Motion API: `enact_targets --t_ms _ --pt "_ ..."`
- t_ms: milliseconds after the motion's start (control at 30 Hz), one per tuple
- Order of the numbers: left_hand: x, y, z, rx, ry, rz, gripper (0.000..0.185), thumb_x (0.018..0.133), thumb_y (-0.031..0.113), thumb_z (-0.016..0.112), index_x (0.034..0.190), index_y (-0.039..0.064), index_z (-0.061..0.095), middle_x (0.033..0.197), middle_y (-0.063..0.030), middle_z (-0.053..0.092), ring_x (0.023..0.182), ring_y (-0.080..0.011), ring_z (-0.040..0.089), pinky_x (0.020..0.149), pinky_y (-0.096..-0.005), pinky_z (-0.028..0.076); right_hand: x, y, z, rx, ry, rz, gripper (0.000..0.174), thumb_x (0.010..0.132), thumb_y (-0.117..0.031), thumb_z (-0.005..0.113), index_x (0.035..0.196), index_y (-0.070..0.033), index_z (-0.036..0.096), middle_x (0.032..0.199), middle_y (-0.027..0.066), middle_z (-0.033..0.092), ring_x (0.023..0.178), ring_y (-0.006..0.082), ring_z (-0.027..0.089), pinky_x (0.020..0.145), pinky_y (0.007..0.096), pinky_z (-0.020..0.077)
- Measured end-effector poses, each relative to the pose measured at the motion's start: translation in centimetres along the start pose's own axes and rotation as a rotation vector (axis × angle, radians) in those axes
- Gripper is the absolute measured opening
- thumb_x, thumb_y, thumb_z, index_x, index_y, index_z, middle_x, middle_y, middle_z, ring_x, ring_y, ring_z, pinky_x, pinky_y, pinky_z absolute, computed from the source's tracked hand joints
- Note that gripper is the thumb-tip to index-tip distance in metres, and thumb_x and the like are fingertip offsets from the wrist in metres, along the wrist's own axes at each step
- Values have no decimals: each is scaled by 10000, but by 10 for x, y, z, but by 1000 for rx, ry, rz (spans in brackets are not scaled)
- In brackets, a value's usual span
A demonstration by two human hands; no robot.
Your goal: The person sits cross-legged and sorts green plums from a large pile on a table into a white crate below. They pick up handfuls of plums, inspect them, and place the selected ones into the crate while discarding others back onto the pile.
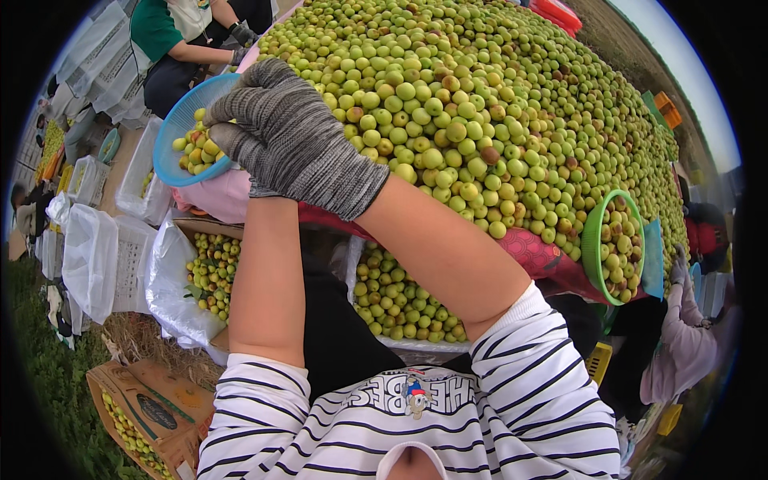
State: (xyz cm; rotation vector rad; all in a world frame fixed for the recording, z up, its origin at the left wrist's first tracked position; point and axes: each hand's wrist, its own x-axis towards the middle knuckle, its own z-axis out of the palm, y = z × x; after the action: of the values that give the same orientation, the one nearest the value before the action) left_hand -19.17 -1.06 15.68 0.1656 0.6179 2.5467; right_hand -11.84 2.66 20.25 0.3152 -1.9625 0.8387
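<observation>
My right hand (294,126), in a grey and black knitted glove, reaches across to the left with its fingers curled. It covers most of my left hand (259,171), whose glove cuff shows just below. Whether either hand holds anything is hidden. Right behind them sits a light blue plastic basket (163,141) with some yellow-green and brownish fruits (198,157) in it. A large heap of small round green fruits, which look like jujubes (456,102), spreads beyond and to the right of my hands. Some of these have brown patches.
Below the heap's red cloth edge (528,246) stand a lined crate of fruit (408,300) and a plastic-lined box (174,294). A green basket (591,252) holds fruit at right. A cardboard box (168,390) lies lower left. Gloved co-workers sit upper left (198,54) and right (678,348).
</observation>
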Motion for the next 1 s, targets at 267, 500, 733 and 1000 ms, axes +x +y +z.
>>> enact_targets --t_ms 267,500,733,1000 --pt "-13 18 7 -33 99 -26 475 792 270 684 1198 93 513 1199 -145 516 1045 -352 582 754 -405 560 -41 -11 -30 -354 -56 329 276 835 -144 605 1088 -37 590 1013 158 592 955 342 591 841 450 497" --pt "7 6 -25 -66 -87 -177 512 743 259 724 1182 99 512 1189 -178 523 1036 -375 594 627 -333 582 -126 44 -161 -1183 -402 979 363 807 -125 653 1162 -104 581 1194 135 546 1087 310 564 910 441 484" --pt "-21 -26 -11 -33 -166 -384 459 801 256 684 1219 133 540 1195 -151 549 1064 -366 592 649 -351 595 -133 77 -216 -1175 -839 990 558 717 -240 792 1214 -122 566 1295 152 471 1135 335 548 923 444 516" --pt "-52 -52 -18 66 -420 -656 555 815 251 669 1330 152 487 1371 -205 432 1045 -363 599 653 -346 579 -136 99 -252 -751 -350 1057 582 714 -355 806 1185 -96 584 1231 168 510 1138 319 553 976 422 481"
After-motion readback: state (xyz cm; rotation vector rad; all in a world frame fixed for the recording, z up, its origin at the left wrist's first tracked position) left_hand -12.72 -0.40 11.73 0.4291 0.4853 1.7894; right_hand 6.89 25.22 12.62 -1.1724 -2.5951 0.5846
